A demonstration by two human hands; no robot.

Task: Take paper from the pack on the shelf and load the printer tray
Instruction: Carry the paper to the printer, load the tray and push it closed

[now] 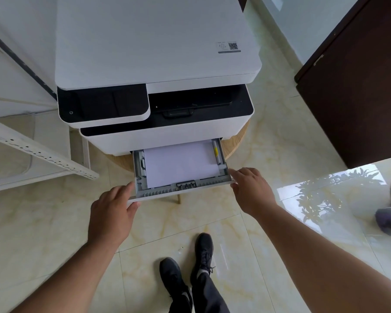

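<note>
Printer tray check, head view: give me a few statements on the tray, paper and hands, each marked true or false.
1. The grey plastic printer tray is pulled out of the white and black printer. True.
2. The tray is empty. False: a stack of white paper lies in it.
3. The left hand is at the tray's front left corner. True.
4. The right hand holds a sheet of paper. False: it is at the tray's front right corner, holding no paper.
5. The printer's flat white lid is raised. False: it lies closed.

Head camera looks steeply down, close above the printer tray (183, 190).
</note>
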